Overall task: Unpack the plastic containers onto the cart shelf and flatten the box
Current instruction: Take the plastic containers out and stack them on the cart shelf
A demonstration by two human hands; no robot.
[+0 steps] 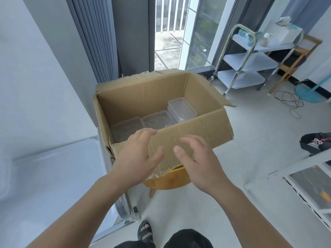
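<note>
An open cardboard box (136,97) rests on a round wooden stool (166,181) in front of me. Inside lie several clear plastic containers: a stack at the right (181,109), one in the middle (157,119) and one at the left (125,129). My left hand (136,158) is spread over the near flap (193,133), fingers reaching its upper edge. My right hand (195,158) hovers over the same flap with fingers apart, holding nothing. The steel cart (249,63) with three shelves stands far right by the window.
A white table surface (44,176) lies at my left, against the box. A glass balcony door is behind the box. The cart's top shelf holds a white bag and small items. Cables (290,102) and a teal fan base lie on the floor; a black bag (317,142) sits at right.
</note>
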